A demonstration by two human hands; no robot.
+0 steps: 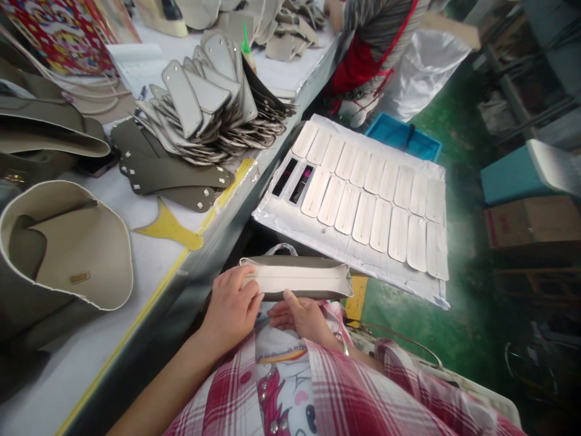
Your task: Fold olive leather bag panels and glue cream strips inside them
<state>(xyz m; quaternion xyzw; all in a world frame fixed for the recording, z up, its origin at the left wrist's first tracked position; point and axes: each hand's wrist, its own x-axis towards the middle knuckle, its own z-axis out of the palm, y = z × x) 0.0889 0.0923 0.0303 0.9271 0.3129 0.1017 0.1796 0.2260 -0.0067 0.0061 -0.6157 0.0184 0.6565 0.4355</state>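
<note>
Close to my body, both hands are on a long narrow bag piece, grey-green outside with a pale cream inside. My left hand grips its left end, fingers curled over the near side. Against the near edge my right hand presses its thumb, the other fingers below it. The underside of the piece is hidden. Just beyond lies a white-covered board bearing two rows of pale oblong strips. Two dark slots show at its left end.
On the table to the left are a pile of grey rounded straps, dark green straps, a yellow Y-shaped template and an open bag body. A co-worker's sleeve, a blue crate and cartons stand beyond.
</note>
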